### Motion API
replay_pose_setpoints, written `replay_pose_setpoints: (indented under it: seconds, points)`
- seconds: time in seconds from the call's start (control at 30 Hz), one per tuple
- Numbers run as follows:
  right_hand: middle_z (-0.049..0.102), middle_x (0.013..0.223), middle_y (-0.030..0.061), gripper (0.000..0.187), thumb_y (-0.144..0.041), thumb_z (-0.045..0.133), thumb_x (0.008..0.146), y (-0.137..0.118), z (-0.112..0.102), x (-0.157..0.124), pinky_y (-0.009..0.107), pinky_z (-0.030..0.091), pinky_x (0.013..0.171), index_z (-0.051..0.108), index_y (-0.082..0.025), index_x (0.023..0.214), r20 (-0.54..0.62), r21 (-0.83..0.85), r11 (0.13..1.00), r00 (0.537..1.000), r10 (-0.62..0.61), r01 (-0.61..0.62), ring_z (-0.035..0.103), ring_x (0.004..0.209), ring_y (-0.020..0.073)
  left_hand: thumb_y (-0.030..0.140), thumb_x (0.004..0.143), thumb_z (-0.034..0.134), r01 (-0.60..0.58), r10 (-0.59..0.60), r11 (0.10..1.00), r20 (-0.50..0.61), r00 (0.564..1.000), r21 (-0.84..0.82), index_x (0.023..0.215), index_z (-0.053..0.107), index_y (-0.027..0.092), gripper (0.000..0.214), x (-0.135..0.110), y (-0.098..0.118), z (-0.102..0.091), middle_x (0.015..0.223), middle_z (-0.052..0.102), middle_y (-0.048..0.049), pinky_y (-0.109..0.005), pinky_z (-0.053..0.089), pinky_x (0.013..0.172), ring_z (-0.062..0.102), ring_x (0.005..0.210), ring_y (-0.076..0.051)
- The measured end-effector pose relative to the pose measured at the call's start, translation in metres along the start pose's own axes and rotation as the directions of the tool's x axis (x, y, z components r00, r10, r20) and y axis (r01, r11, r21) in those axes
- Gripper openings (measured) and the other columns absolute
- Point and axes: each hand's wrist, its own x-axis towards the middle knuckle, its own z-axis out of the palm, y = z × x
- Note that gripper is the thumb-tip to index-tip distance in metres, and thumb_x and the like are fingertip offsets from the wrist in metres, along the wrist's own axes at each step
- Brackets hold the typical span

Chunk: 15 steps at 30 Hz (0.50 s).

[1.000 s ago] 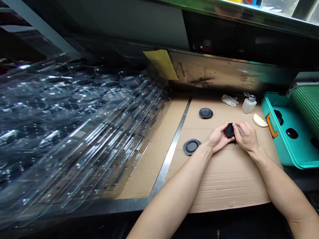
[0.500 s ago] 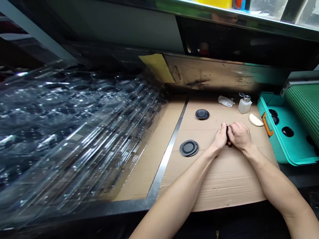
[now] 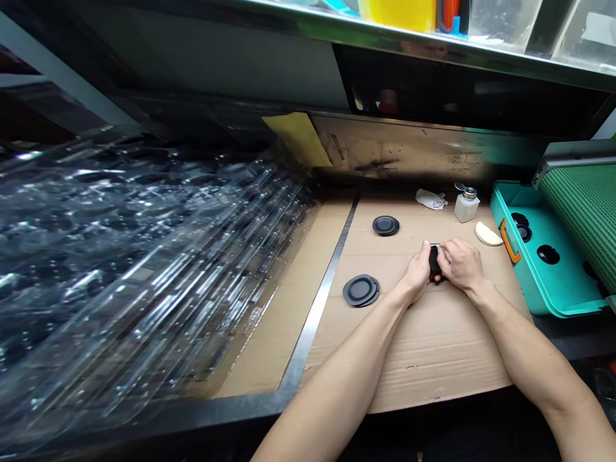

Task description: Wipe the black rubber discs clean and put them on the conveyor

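Note:
Between my two hands, just above the cardboard sheet, is a small black part, mostly covered by the fingers. My left hand is closed on its left side, thumb uppermost. My right hand has its fingers curled against the part's right side. A thin light edge shows at the top between the fingertips; I cannot make out what it is. To the left of the hands lie two small stacks of flat black round pieces, a nearer stack and a farther stack.
Clear plastic trays are piled at left. Behind the hands are a crumpled white cloth, a pump bottle and a cream sponge. A teal bin with black round pieces stands at right, beside a green conveyor belt.
The view has shifted slightly, showing more of the shelf above. More of the black part shows between my hands, which stay closed on it.

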Motion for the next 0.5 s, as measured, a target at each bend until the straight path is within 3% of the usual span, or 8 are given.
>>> replay_pose_setpoints:
  seconds: [0.07,0.2,0.33,0.5]
  points:
    - [0.072,0.093,0.0065,0.021,-0.029,0.052,0.098,0.005,-0.003,0.0,0.028,0.045,0.074,0.071,-0.021,0.096,-0.04,0.086,0.993,0.996,0.084,-0.08,0.065,0.083,0.0188,0.061,0.102,0.04,0.089,-0.079,0.954,0.048,0.996,-0.286,0.088,0.066,0.012,0.056,-0.005,0.013,-0.002,0.074,0.068,-0.0104,-0.023,0.045,0.047,0.057,0.053,-0.013]
    - [0.073,0.092,0.0077,0.024,-0.035,0.053,0.095,0.02,-0.004,0.004,0.031,0.049,0.078,0.072,-0.021,0.093,-0.105,0.164,0.968,0.973,0.208,-0.189,0.067,0.085,0.021,0.053,0.105,0.033,0.238,-0.211,0.802,0.113,0.971,-0.548,0.104,0.066,0.006,0.057,-0.012,0.038,-0.012,0.096,0.072,-0.0215,-0.023,0.055,0.056,0.065,0.069,-0.017]
    - [0.075,0.091,0.0075,0.024,-0.034,0.054,0.091,0.028,0.0,0.005,0.032,0.049,0.078,0.073,-0.021,0.089,-0.003,0.138,0.961,0.97,0.242,-0.239,0.067,0.084,0.0222,0.052,0.106,0.026,0.274,-0.267,0.706,0.114,0.957,-0.653,0.119,0.062,0.005,0.061,-0.014,0.045,-0.017,0.102,0.072,-0.022,-0.02,0.053,0.051,0.062,0.063,-0.014]
    - [0.075,0.093,0.0059,0.023,-0.036,0.057,0.09,0.026,0.003,0.003,0.031,0.048,0.076,0.075,-0.022,0.09,0.137,0.09,0.958,0.956,0.259,-0.272,0.068,0.084,0.0216,0.052,0.107,0.021,0.28,-0.279,0.682,0.114,0.954,-0.676,0.123,0.059,0.003,0.064,-0.014,0.043,-0.015,0.099,0.073,-0.0221,-0.019,0.055,0.052,0.063,0.063,-0.014]
